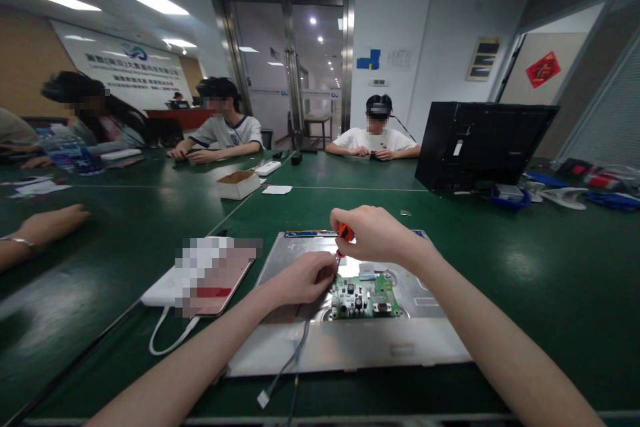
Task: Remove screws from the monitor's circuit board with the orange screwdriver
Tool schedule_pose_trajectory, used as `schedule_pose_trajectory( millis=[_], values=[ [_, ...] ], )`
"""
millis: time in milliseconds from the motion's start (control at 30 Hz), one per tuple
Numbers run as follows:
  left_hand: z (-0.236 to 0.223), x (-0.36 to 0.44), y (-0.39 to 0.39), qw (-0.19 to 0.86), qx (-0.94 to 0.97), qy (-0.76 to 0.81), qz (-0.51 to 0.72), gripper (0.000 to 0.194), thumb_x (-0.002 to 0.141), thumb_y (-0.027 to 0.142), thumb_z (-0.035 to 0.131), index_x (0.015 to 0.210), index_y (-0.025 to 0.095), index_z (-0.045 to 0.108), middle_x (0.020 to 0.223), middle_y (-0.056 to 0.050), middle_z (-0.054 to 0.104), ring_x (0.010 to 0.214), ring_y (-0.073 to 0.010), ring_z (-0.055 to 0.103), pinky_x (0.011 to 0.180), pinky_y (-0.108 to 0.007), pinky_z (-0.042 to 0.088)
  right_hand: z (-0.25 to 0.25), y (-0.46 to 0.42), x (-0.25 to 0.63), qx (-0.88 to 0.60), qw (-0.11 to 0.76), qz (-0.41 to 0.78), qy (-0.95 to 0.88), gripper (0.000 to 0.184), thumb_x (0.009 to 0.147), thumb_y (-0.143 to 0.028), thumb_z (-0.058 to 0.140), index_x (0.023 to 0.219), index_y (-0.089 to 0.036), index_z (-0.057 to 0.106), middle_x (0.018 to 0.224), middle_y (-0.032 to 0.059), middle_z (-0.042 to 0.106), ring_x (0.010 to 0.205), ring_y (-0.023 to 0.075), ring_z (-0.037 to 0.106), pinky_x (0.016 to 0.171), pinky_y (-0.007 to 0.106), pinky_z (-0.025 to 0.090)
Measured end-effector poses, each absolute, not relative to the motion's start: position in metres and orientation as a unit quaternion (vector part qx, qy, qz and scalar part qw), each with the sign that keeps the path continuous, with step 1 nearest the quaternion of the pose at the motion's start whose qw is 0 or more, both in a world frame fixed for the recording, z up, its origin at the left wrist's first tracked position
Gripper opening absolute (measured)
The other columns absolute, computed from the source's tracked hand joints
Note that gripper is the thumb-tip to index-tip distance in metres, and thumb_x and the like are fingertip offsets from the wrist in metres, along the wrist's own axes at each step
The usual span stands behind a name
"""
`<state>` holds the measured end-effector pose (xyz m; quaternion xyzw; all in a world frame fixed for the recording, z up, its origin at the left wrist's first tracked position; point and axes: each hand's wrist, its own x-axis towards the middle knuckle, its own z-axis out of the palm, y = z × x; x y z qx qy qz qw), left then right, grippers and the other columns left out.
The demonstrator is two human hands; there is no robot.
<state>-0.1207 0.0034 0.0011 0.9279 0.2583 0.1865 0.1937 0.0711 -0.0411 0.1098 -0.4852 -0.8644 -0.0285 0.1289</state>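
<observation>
My right hand [373, 233] is closed round the orange and black handle of a screwdriver [345, 232], which points down at the upper left corner of a green circuit board [367, 297]. Close beside the screwdriver's shaft, my left hand [313, 277] has its fingers curled near that same corner; whatever they pinch is hidden. The board lies on the silver metal back of a flat display panel [425, 340]. A thin cable with a white plug [263, 399] runs from under my left hand over the panel's near edge.
Left of the panel lie a white power bank [170, 287] with a cord and a pink phone [235, 273]. A small open box [239, 184] stands farther back. At the right rises a black monitor housing [480, 147]. Another person's hand [55, 223] rests at the left; several people sit opposite.
</observation>
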Motion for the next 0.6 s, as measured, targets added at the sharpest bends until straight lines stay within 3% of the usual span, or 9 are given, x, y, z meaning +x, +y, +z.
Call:
schedule_pose_trajectory(
  millis=[100, 267, 467, 600],
  values=[
    [0.0015, -0.1209, 0.0038, 0.192, 0.928, 0.259, 0.186, 0.01, 0.077, 0.009, 0.05, 0.074, 0.017, 0.054, 0.067, 0.001, 0.055, 0.061, -0.0135, 0.046, 0.059, -0.025, 0.033, 0.1098, -0.04, 0.0712, -0.489, 0.128, -0.034, -0.862, 0.015, 0.091, -0.035, 0.062, 0.102, -0.026, 0.064, 0.085, 0.0021, 0.072, 0.072, 0.0163, 0.061, 0.058, 0.026, 0.023],
    [0.0011, -0.1215, 0.0044, 0.191, 0.929, 0.261, 0.178, 0.009, 0.079, 0.011, 0.05, 0.075, 0.017, 0.055, 0.068, 0.0, 0.056, 0.061, -0.0139, 0.047, 0.059, -0.025, 0.033, 0.1091, -0.0374, 0.0708, -0.499, 0.135, -0.034, -0.855, 0.028, 0.096, -0.05, 0.056, 0.091, -0.026, 0.07, 0.079, 0.0024, 0.071, 0.071, 0.0157, 0.06, 0.059, 0.025, 0.025],
    [0.0014, -0.1211, 0.0033, 0.191, 0.928, 0.265, 0.177, 0.009, 0.079, 0.011, 0.05, 0.075, 0.017, 0.054, 0.069, 0.0, 0.057, 0.063, -0.0143, 0.048, 0.059, -0.025, 0.034, 0.1084, -0.0388, 0.0707, -0.495, 0.14, -0.034, -0.857, 0.009, 0.091, -0.029, 0.059, 0.092, -0.024, 0.067, 0.081, 0.0022, 0.071, 0.071, 0.0158, 0.06, 0.058, 0.026, 0.024],
    [0.0017, -0.121, 0.003, 0.192, 0.927, 0.265, 0.182, 0.01, 0.079, 0.01, 0.049, 0.075, 0.018, 0.054, 0.069, 0.0, 0.057, 0.063, -0.0143, 0.048, 0.06, -0.025, 0.034, 0.1095, -0.0408, 0.0712, -0.476, 0.139, -0.015, -0.868, 0.017, 0.085, -0.02, 0.058, 0.101, -0.023, 0.061, 0.088, 0.0025, 0.071, 0.074, 0.0162, 0.06, 0.058, 0.026, 0.026]
  ],
)
